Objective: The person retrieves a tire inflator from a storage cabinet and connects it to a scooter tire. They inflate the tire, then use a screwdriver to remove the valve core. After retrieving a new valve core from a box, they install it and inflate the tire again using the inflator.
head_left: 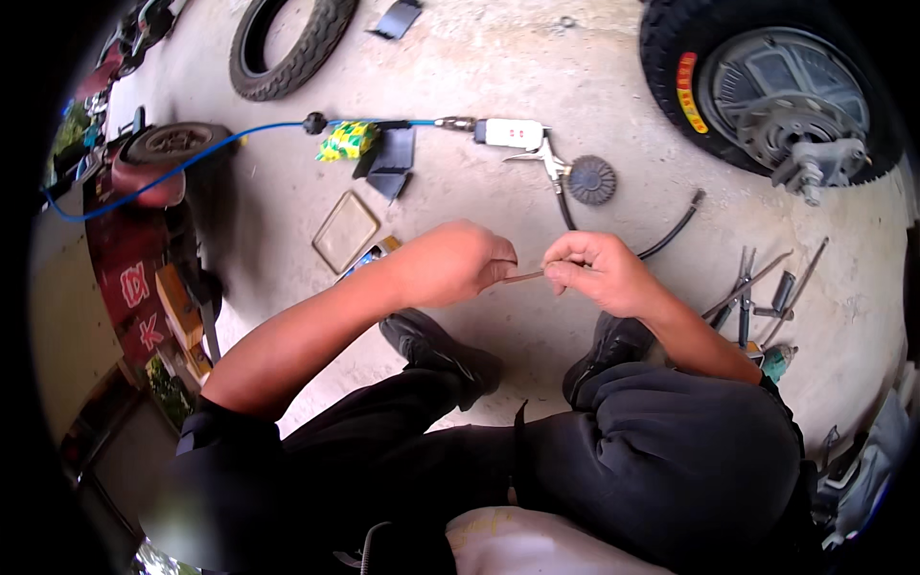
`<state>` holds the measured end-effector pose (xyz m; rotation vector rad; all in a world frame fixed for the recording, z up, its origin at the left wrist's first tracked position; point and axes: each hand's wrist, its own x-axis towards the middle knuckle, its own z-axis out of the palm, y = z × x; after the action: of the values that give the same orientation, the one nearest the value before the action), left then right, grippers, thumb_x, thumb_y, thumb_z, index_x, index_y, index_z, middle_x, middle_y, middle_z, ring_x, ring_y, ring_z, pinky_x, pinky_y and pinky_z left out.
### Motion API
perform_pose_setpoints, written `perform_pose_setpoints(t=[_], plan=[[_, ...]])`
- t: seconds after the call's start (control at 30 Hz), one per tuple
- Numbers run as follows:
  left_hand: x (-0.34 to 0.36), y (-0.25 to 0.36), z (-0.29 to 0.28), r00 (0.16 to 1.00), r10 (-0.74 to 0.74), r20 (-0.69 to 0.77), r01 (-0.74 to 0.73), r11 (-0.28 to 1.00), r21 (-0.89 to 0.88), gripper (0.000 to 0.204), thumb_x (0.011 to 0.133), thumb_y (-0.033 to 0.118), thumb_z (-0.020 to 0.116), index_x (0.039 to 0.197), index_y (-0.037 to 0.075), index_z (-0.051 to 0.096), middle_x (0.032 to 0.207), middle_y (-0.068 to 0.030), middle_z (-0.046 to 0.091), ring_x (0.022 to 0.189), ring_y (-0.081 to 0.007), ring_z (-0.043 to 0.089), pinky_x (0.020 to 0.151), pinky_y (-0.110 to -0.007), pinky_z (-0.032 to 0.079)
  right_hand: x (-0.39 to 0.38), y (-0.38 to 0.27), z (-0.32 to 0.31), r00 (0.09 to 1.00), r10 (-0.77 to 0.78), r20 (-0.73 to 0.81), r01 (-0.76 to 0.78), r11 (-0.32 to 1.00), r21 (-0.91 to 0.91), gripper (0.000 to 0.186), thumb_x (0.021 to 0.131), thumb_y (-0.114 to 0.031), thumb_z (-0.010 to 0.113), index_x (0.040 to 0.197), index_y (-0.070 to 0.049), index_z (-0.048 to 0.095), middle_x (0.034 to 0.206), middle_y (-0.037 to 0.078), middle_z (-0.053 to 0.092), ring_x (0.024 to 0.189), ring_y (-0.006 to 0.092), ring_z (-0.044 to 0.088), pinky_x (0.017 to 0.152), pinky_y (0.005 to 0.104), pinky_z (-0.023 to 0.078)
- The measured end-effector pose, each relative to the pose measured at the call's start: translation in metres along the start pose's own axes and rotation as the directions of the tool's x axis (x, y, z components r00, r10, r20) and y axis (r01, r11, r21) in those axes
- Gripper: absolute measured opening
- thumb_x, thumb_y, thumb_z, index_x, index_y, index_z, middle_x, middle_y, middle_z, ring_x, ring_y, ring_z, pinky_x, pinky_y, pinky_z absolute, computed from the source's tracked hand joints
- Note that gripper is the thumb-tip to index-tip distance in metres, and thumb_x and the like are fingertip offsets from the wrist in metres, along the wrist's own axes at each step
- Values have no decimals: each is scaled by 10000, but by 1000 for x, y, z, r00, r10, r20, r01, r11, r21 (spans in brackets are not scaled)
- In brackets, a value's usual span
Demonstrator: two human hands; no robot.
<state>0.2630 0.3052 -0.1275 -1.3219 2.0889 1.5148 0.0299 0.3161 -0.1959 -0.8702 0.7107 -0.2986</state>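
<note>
Held out between my two hands is a thin brown strip (524, 277), stretched roughly level above the floor. My left hand (455, 263) has its fingers closed at the strip's left end, with the back of the hand hiding part of the grip. At the other end, my right hand (599, 273) pinches the strip between thumb and curled fingers. Beyond the hands lies a tyre inflator gun (511, 133) with a round black-cased gauge (591, 180), joined to a blue air hose (278, 126).
A wheel with a thick tyre (678, 144) lies at the far right, a loose tyre (324, 46) at the far left. Pliers (745, 297) and metal rods (803, 281) rest right of my foot. A shallow tray (346, 231) and yellow-green packet (347, 141) lie left.
</note>
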Motion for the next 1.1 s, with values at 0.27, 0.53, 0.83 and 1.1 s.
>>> perform_pose_setpoints(t=[0.27,0.53,0.83,1.1], plan=[[-74,-44,78,982,-176,-67,147,940,-308,180,884,131,616,1004,17,685,875,-165,684,795,-287,667,736,-356,514,37,16,52,977,-117,178,186,877,-443,141,897,-117,637,941,17,632,782,52,645,723,98,595,656,262,478],[-196,-177,124,682,-595,-425,544,801,-250,180,858,201,630,944,64,708,873,-143,671,799,-327,633,704,-392,503,-47,90,-102,365,-220,-905,-151,945,-291,319,896,-337,671,896,-34,573,669,-42,490,562,44,413,483,208,326],[-123,-144,44,786,-364,-500,469,877,99,258,784,222,711,949,29,667,835,-122,656,802,-317,622,708,-425,506,-17,83,-112,367,155,-917,-31,988,154,360,912,-399,627,912,-52,529,759,59,591,604,144,583,547,301,507],[58,-101,-44,880,237,-412,35,832,553,660,734,244,758,1299,46,480,1209,-153,562,1107,-345,515,961,-419,433,1,61,-109,256,-63,-965,224,974,-5,338,935,-327,611,1024,-9,540,737,23,545,548,116,506,518,272,448]])
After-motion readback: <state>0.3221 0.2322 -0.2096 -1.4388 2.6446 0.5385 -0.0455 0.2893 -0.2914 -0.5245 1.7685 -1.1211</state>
